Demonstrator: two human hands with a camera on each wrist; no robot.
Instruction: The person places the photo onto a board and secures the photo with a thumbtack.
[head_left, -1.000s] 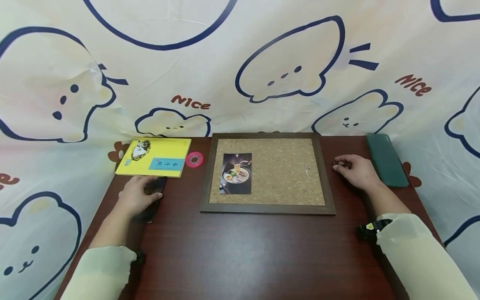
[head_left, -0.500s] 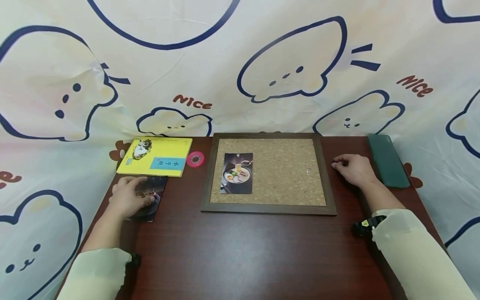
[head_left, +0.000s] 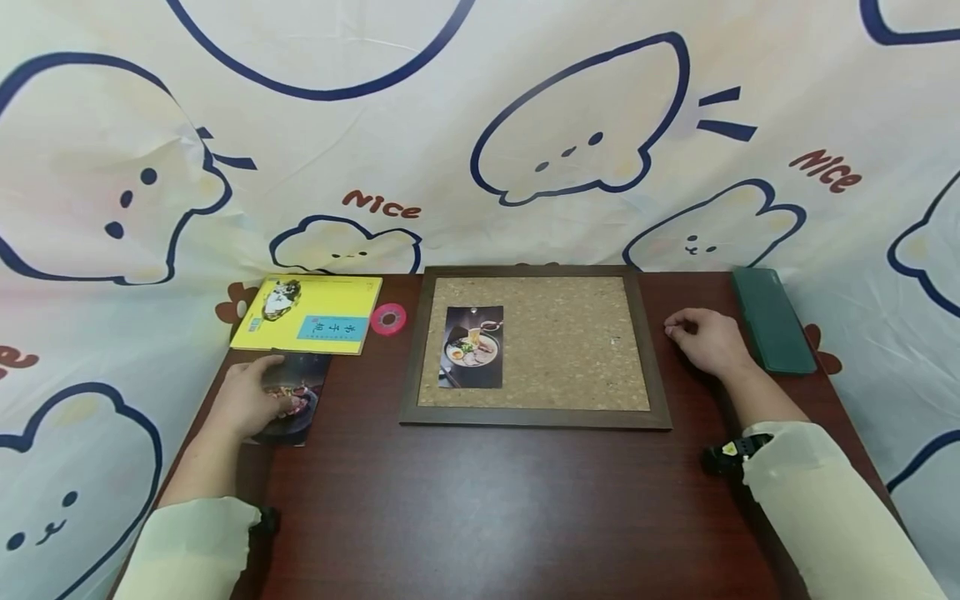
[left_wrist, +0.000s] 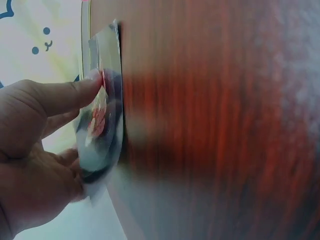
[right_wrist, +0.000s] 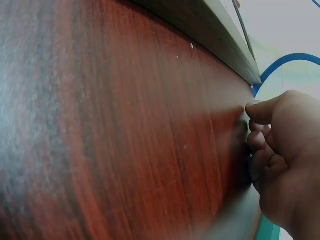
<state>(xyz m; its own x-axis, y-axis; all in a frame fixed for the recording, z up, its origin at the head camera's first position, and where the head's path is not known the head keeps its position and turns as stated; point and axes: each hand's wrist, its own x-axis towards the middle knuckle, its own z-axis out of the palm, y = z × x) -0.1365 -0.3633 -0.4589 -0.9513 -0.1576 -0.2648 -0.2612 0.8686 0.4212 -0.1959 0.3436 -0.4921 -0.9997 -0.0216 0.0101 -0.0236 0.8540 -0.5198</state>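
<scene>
At the left of the table my left hand pinches a dark photo card of food in a bowl. In the left wrist view its thumb lies on the picture side, with fingers behind the bent card. My right hand rests on the table between the cork board and a green case. The right wrist view has its fingers curled under the thumb; whether something tiny sits between the tips is unclear. A ramen photo hangs on the board's left half, a small pin at its top.
A yellow book lies at the back left, just beyond the photo card. Beside it is a pink ring-shaped roll. The board's brown wooden frame stands out from the dark wood table. A printed curtain borders the table behind.
My left hand has moved left and slightly toward me, uncovering more of the photo card and its bowl picture. The right hand has barely moved.
</scene>
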